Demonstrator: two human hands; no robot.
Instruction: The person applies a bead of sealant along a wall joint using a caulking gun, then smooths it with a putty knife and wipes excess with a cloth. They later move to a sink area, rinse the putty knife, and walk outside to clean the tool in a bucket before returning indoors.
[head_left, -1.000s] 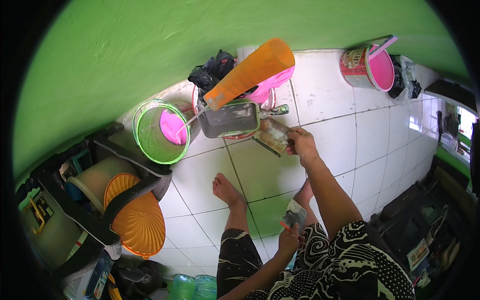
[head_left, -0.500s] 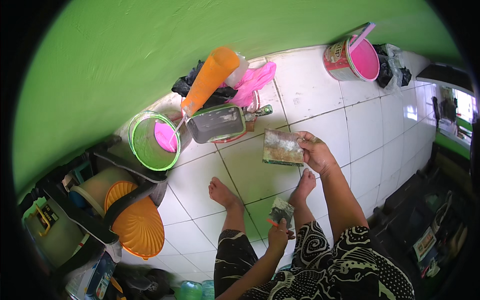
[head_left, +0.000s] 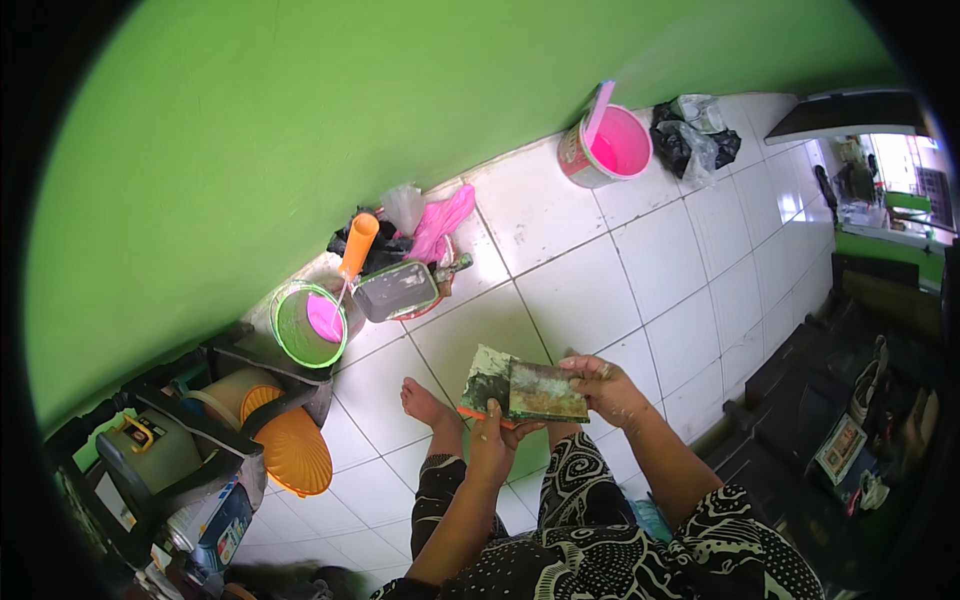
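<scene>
In front of my body, my left hand [head_left: 490, 448] grips a putty scraper [head_left: 487, 376] with a flat, smeared blade and a bit of orange at its lower edge. My right hand [head_left: 606, 390] pinches the right side of a flat rectangular plate [head_left: 547, 388], stained brown, white and dark green. Side by side, the scraper blade and the plate's left edge overlap or touch; exactly how they meet I cannot tell. The left fingers hide the scraper's handle.
By the green wall stand a green-rimmed bucket [head_left: 277, 338] holding pink paint, a grey tray [head_left: 398, 291], an orange tube [head_left: 358, 246] and a pink plastic bag [head_left: 441, 226]. Farther right is a pink paint pail [head_left: 583, 166] beside bags [head_left: 690, 150]. A dark rack [head_left: 235, 430] stands left.
My left hand has raised the scraper up to the plate. My right hand has brought the plate lower and nearer. The view has swung, so the wall items appear farther off.
</scene>
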